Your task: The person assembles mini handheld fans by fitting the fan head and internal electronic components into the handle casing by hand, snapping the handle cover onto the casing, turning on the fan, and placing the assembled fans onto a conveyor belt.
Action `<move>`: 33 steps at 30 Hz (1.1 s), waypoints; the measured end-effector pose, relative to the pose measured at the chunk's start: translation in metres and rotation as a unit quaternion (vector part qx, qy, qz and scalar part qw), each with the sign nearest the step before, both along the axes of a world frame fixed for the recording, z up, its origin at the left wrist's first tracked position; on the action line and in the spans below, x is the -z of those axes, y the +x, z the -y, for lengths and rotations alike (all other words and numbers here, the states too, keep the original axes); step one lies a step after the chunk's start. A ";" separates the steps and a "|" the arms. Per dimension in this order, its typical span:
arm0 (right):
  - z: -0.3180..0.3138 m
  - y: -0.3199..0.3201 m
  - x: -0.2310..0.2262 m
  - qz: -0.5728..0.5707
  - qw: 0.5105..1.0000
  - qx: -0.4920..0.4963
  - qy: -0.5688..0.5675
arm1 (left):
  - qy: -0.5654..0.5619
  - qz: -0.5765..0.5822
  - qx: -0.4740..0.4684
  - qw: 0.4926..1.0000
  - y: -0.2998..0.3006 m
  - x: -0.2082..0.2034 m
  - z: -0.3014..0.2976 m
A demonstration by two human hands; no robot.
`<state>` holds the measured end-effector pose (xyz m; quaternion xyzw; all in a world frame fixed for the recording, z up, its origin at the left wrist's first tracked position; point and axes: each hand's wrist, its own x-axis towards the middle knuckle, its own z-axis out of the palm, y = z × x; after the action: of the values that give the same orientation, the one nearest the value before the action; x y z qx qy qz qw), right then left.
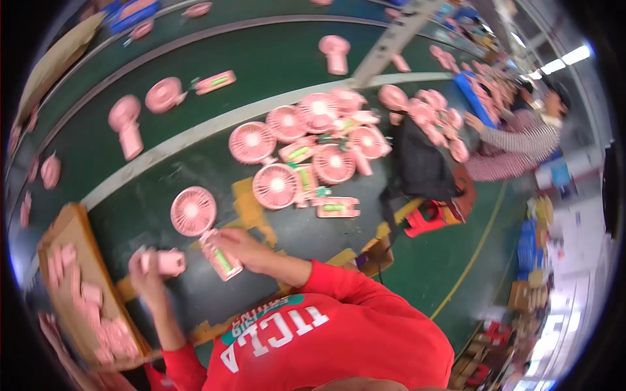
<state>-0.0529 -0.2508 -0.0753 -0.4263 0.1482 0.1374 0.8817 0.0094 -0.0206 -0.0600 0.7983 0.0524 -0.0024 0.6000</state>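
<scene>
My right hand [246,250] is closed around the handle of a pink handheld fan [193,211]. The fan's round grille points away from me, and its open handle shows a green part inside. To its left, my left hand [150,281] grips a pink handle cover [171,262], held apart from the fan. Just beyond my hands lies a pile of pink fans [276,186], several with open handles and green parts showing. One loose open handle half [337,207] rests at the pile's near right edge.
A cardboard box [117,287] with pink covers stands at left. Beyond a pale rail [163,140], more fans [125,117] lie on a green belt [261,62]. A black bag [424,159] sits right of the pile. Farther right, a person [521,143] works by a blue tray [475,98].
</scene>
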 end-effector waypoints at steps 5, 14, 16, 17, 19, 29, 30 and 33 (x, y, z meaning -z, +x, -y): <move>0.016 -0.003 -0.007 -0.039 0.999 0.026 -0.011 | 0.293 0.208 0.166 0.918 -0.010 -0.027 0.028; 0.014 0.003 -0.020 -0.049 0.998 -0.024 -0.010 | 0.343 0.073 0.343 0.871 -0.033 -0.069 0.014; 0.011 0.002 -0.020 -0.051 0.998 -0.024 -0.011 | 0.380 0.090 0.348 0.852 -0.035 -0.068 0.012; 0.011 0.002 -0.019 -0.048 0.999 -0.016 -0.005 | 0.385 0.073 0.341 0.855 -0.035 -0.067 0.012; 0.010 0.002 -0.019 -0.045 0.999 -0.007 0.001 | 0.389 0.055 0.335 0.856 -0.035 -0.067 0.015; 0.005 -0.003 -0.026 -0.055 0.998 0.017 -0.002 | 0.195 -0.028 0.185 0.963 -0.059 -0.080 0.071; 0.005 -0.004 -0.025 -0.047 0.999 0.012 -0.002 | 0.217 0.002 0.191 0.957 -0.060 -0.081 0.076; 0.004 -0.004 -0.031 -0.059 0.998 0.022 0.006 | 0.260 0.036 0.206 0.943 -0.062 -0.078 0.085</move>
<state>-0.0569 -0.2545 -0.0439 -0.4090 0.2087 0.1441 0.8766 -0.0521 -0.1056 0.0183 0.9194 -0.1359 -0.0830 0.3596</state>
